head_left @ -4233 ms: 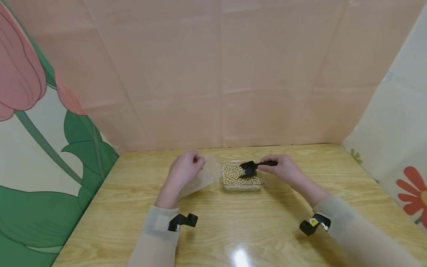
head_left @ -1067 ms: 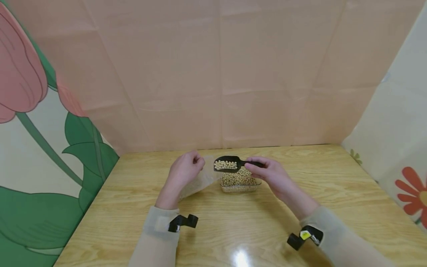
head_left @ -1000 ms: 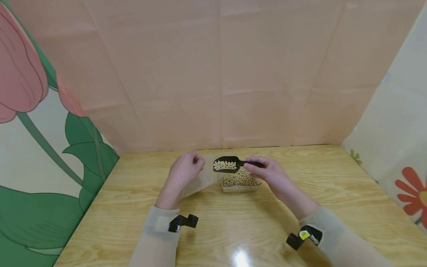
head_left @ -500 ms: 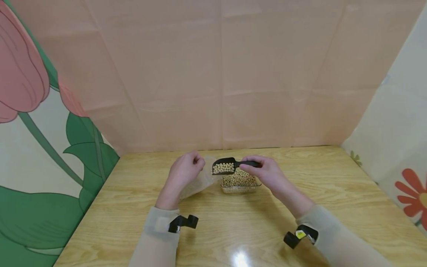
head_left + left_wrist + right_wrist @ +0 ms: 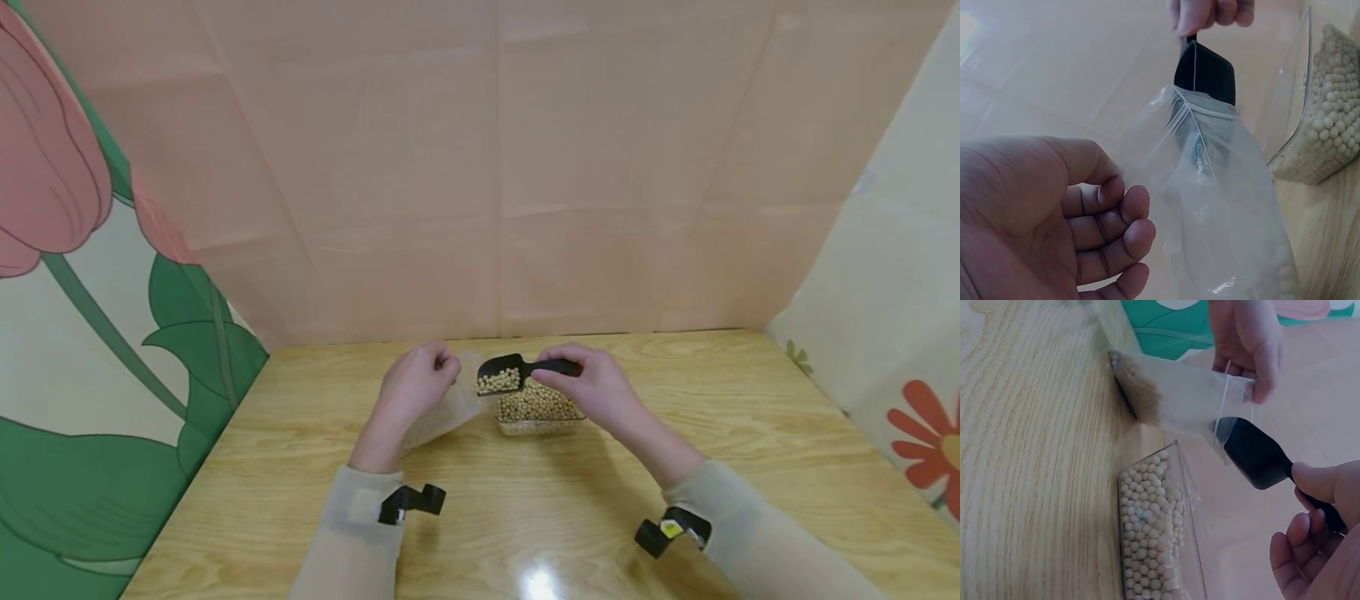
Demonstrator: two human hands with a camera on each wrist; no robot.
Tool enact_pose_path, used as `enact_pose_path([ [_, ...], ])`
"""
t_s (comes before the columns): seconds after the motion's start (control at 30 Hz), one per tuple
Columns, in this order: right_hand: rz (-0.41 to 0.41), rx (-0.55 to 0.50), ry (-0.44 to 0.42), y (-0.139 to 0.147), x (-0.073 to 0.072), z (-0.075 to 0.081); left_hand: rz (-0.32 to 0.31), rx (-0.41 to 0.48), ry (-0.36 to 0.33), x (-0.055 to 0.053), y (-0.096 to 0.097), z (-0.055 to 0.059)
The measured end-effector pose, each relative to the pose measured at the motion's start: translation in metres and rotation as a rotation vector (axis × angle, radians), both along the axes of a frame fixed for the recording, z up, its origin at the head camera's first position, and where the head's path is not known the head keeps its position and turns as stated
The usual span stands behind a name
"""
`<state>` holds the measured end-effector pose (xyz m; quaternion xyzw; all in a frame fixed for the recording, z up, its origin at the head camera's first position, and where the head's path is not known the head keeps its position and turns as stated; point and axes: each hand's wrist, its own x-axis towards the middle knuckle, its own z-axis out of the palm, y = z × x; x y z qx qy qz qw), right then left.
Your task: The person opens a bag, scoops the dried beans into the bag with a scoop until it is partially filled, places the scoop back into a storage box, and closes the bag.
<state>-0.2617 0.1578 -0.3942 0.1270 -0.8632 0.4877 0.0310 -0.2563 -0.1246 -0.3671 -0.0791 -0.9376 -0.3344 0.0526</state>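
My left hand point(image 5: 414, 385) pinches the rim of a clear plastic zip bag point(image 5: 448, 412) between thumb and forefinger, its other fingers loosely curled. Soybeans point(image 5: 1138, 390) lie in the bag's bottom, seen in the right wrist view. By its handle my right hand point(image 5: 600, 387) grips a black scoop point(image 5: 495, 363), which carries soybeans in the head view. Through the film in the left wrist view, the scoop's front point(image 5: 1205, 147) shows inside the bag's mouth, tipped downward. Under the right hand stands a clear box point(image 5: 538, 427) full of soybeans point(image 5: 542, 403).
The wooden table point(image 5: 480, 508) runs up to a pink-covered back wall point(image 5: 480, 208). Painted flower panels flank it, with a tulip point(image 5: 48, 142) on the left and a red flower point(image 5: 926, 433) on the right. The box stands just right of the bag.
The scoop has come up out of the box with soybeans and moved left to the bag. During the last second it has tipped its front downward. My left hand and the bag stay put.
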Motion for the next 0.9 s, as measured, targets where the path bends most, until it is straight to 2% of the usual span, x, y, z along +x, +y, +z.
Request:
enact_pose_path([
  [0.6,0.014,0.17,0.259,-0.011,0.009,0.005,-0.018,0.003,0.017,0.0,-0.001,0.0],
  [0.73,0.014,0.159,0.253,-0.01,0.01,0.006,-0.02,0.008,0.015,0.001,-0.001,0.0],
  [0.9,0.012,0.086,0.15,-0.003,0.012,0.009,-0.017,0.013,0.007,0.002,-0.001,0.001],
])
